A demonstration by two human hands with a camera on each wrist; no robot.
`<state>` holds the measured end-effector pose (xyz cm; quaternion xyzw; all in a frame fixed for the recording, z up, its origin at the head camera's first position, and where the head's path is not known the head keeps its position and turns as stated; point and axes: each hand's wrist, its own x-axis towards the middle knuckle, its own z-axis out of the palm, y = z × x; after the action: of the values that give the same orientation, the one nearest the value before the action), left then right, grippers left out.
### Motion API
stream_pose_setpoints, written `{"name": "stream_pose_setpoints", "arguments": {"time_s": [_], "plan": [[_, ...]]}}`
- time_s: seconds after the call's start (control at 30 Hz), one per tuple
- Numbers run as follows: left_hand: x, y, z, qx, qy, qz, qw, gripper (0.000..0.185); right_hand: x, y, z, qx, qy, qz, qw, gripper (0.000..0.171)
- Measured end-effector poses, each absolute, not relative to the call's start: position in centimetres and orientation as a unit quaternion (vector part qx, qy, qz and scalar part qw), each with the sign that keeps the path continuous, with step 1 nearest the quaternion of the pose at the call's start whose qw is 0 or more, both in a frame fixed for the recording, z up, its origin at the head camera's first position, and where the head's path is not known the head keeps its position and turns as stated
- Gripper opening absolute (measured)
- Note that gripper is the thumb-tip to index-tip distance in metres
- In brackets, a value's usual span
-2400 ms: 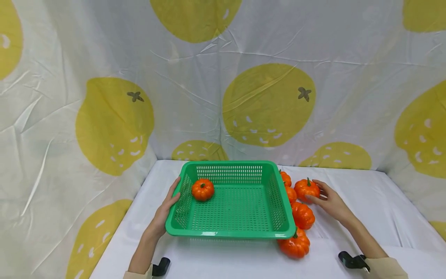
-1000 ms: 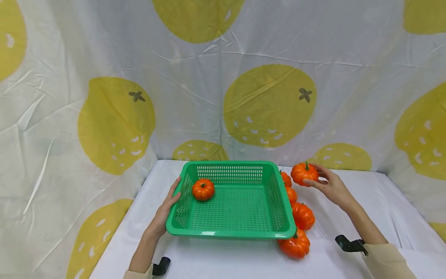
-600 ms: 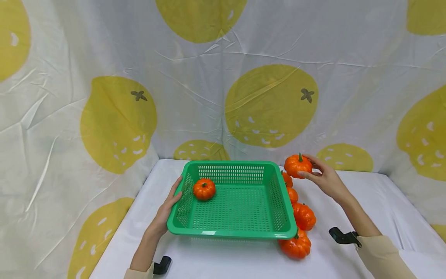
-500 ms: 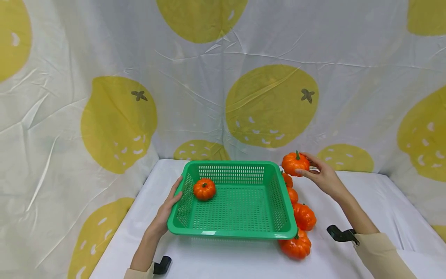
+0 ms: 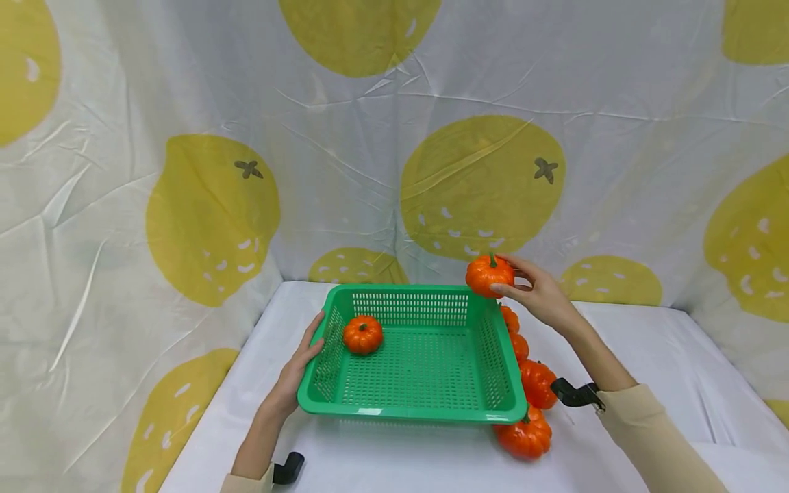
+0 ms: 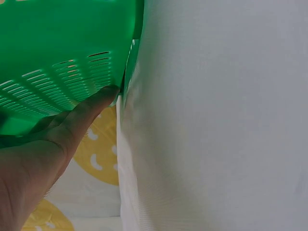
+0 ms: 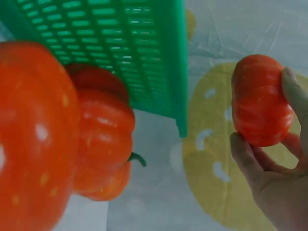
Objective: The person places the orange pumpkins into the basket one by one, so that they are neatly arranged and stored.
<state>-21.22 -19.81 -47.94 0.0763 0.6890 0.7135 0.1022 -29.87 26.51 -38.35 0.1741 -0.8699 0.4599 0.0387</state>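
Observation:
My right hand point(image 5: 536, 291) pinches a small orange pumpkin point(image 5: 489, 276) between thumb and fingers, above the far right corner of the green plastic basket point(image 5: 409, 415). In the right wrist view the same pumpkin point(image 7: 260, 101) is apart from the basket's wall point(image 7: 120, 43). Along the outside of the basket's left side lies my left hand point(image 5: 292, 376), fingers extended and touching it. The left wrist view has that hand point(image 6: 57, 134) against the slotted wall, under the rim. Inside the basket, near its left wall, sits another pumpkin point(image 5: 363, 335).
Several more pumpkins line the basket's right side, among them a near one point(image 5: 525, 435) and one beside it point(image 5: 537, 383); the basket partly hides the farther ones. White cloth point(image 5: 641, 356) covers the table. A lemon-print curtain point(image 5: 345, 171) stands behind.
My right hand has gripped the pumpkin on the table's right, lifted it and carried it left to the basket's far right corner. The left hand stays on the basket.

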Motion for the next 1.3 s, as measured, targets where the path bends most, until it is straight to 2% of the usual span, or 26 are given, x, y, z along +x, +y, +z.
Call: {"name": "stream_pose_setpoints", "arguments": {"time_s": [0.7, 1.3], "plan": [[-21.2, -20.0, -48.2, 0.068, 0.713, 0.691, 0.095, 0.059, -30.9, 18.9, -37.3, 0.239, -0.823, 0.513, -0.047, 0.067], [-21.2, -20.0, -48.2, 0.074, 0.708, 0.697, 0.090, 0.059, -31.6, 14.3, -38.8, 0.277, -0.831, 0.480, -0.054, 0.065]]}}
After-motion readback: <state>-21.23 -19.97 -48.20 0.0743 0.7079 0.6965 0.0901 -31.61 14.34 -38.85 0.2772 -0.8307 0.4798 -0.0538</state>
